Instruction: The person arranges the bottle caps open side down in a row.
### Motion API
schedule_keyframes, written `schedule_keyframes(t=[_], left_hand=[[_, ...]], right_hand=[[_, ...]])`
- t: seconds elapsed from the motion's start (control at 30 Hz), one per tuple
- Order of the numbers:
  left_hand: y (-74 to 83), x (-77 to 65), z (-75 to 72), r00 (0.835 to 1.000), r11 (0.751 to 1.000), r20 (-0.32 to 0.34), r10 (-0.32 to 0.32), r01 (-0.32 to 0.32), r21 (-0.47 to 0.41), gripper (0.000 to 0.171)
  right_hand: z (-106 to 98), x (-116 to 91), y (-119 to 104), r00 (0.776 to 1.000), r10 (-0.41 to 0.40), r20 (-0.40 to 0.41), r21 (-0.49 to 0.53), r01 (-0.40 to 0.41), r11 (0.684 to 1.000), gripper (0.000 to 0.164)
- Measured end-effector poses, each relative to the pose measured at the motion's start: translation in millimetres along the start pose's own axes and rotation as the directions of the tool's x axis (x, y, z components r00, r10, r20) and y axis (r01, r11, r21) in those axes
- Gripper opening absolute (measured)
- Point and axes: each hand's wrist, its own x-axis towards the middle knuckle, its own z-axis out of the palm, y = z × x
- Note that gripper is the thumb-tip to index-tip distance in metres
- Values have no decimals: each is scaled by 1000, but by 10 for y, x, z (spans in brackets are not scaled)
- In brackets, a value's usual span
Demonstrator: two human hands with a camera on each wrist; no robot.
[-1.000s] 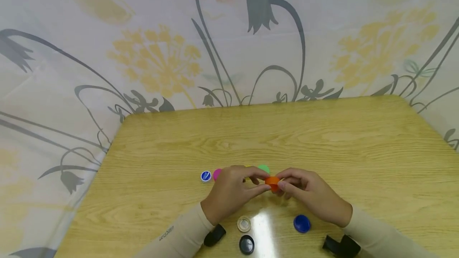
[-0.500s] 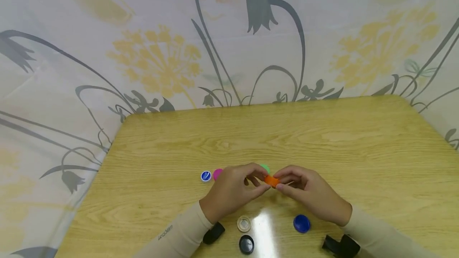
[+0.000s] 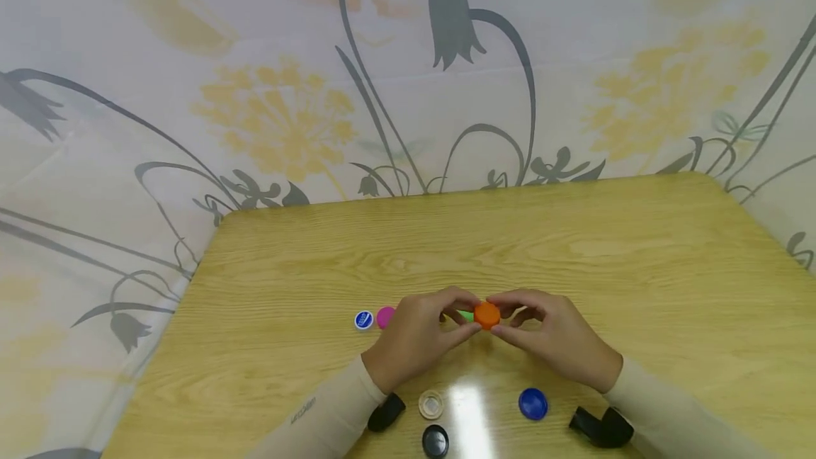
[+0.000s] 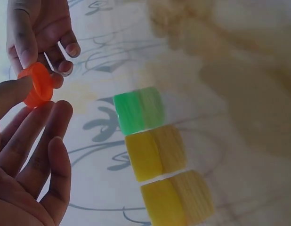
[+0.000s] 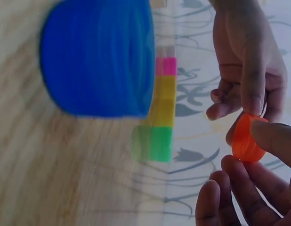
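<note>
The round orange plastic cap (image 3: 487,316) and round blue plastic cap (image 3: 533,404) look smooth, the yellow wood-grained tabletop (image 3: 306,253) glossy, the white flower-printed cloth backdrop (image 3: 574,91) and 2 beige cloth sleeves (image 3: 331,409) matt.

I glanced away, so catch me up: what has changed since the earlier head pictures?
The orange cap, seen mostly side-on before, has turned to show its round face and shifted slightly up the head view. Nothing was let go: left hand and right hand keep their grip on it. Blue cap, black cap and pale cap lie as before.
</note>
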Motion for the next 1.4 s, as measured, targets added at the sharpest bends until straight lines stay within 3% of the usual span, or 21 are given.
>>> schedule_keyframes(t=[0.23,0.4,0.7,0.97,1.4], left_hand=[[-33,185,-10,1000,987,-16,-25,27,161,30],[-55,303,33,1000,960,-22,-8,14,280,28],[-74,389,140,998,926,1,-58,54,373,28],[-78,412,163,995,926,31,-96,78,368,27],[-97,416,207,989,940,96,-114,76,332,28]], right_hand=[[-25,154,97,999,-37,-17,-104,35,994,29],[-52,222,167,1000,9,-1,-141,-9,990,29],[-84,217,265,996,82,20,-144,-78,987,30],[-57,232,301,988,148,39,-125,-142,982,28],[-62,194,334,984,161,76,-144,-149,978,27]])
